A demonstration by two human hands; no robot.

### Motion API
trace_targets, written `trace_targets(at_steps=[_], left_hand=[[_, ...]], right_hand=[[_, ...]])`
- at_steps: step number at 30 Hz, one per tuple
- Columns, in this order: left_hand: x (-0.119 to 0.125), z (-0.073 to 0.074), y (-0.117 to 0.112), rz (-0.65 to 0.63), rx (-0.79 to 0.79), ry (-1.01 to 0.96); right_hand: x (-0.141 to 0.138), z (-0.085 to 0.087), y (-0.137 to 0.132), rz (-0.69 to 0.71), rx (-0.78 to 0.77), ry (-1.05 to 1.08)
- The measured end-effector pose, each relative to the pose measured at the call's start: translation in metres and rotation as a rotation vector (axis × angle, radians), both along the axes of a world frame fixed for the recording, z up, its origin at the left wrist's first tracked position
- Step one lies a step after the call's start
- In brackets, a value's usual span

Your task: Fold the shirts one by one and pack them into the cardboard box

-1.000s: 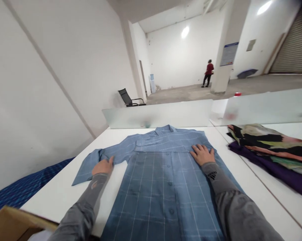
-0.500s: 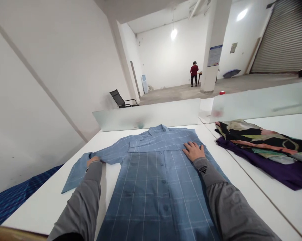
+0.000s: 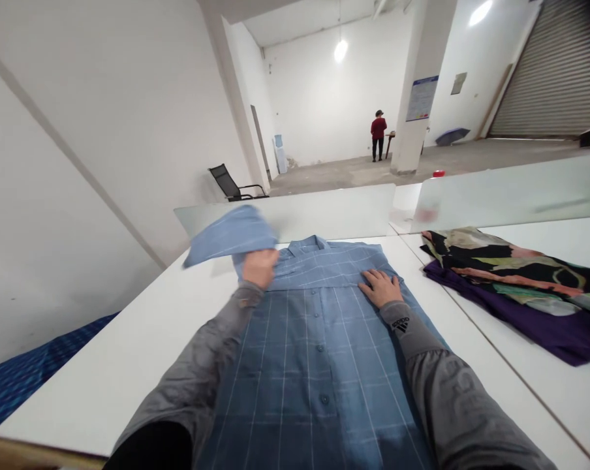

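A blue shirt (image 3: pixel 295 352) with thin white checks lies buttoned, front up, on the white table (image 3: pixel 143 352), its collar (image 3: pixel 309 245) pointing away from me. One sleeve is laid across the chest. My left hand (image 3: pixel 260 266) is closed on the other sleeve (image 3: pixel 231 234), which is lifted over the shirt's left shoulder area, its loose end swinging out to the left and blurred. Flat on the chest near the right edge rests my right hand (image 3: pixel 380 287), fingers spread over the folded sleeve.
A patterned cloth (image 3: pixel 520 267) and a purple cloth (image 3: pixel 530 329) lie on the table at right. Frosted dividers (image 3: pixel 319 210) run along the far edge. Blue fabric (image 3: pixel 40 365) sits low at left. A black chair (image 3: pixel 231 183) and a person in red (image 3: pixel 378 134) are beyond.
My left hand has carried the left-side sleeve up off the table and rightward toward the chest. My right hand stays in place on the shirt.
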State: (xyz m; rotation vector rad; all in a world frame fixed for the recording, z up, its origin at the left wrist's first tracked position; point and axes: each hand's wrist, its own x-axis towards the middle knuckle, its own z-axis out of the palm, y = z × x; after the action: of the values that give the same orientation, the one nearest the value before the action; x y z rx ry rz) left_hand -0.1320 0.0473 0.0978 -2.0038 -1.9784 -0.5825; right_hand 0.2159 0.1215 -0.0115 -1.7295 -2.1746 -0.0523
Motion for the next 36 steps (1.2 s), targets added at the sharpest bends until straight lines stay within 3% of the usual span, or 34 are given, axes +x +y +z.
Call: trace_targets(at_steps=[2,5,7,11,14,17,19,22,29,33,36], left_hand=[[0.038,-0.023,0.002,-0.253,-0.104,0.142],[0.058,-0.053,-0.007,-0.398,-0.212,0.259],[0.047,-0.064,-0.013,-0.327,-0.215,0.167],[0.009,-0.07,-0.017,-0.196,-0.298,-0.083],[-0.005,-0.076,-0.018,-0.208,-0.341,-0.138],[0.0,-0.085,-0.024,-0.156,-0.216,-0.144],[0.005,-0.087,-0.03,-0.113,-0.16,-0.094],[0.007,-0.082,-0.036,-0.108,-0.181,-0.003],[-0.022,-0.062,-0.042,-0.134,-0.432,0.042],[-0.024,-0.06,-0.045,-0.095,-0.456,0.134],[-0.023,-0.06,-0.045,-0.062,-0.45,0.141]], right_hand=[[0.004,0.0,0.005,-0.022,-0.001,0.101],[0.01,0.001,0.011,-0.056,-0.011,0.305],[0.013,0.001,0.014,-0.05,-0.017,0.403],[0.014,0.003,0.012,-0.036,-0.002,0.468],[0.012,0.006,0.006,-0.057,0.095,0.374],[0.003,0.014,-0.003,-0.019,0.259,0.191],[-0.011,0.021,-0.007,0.082,0.287,0.056],[-0.044,0.034,-0.006,0.234,0.212,-0.126],[-0.12,0.062,0.026,0.384,-0.04,-0.387],[-0.132,0.07,0.044,0.366,-0.162,-0.494],[-0.116,0.076,0.05,0.26,-0.163,-0.534]])
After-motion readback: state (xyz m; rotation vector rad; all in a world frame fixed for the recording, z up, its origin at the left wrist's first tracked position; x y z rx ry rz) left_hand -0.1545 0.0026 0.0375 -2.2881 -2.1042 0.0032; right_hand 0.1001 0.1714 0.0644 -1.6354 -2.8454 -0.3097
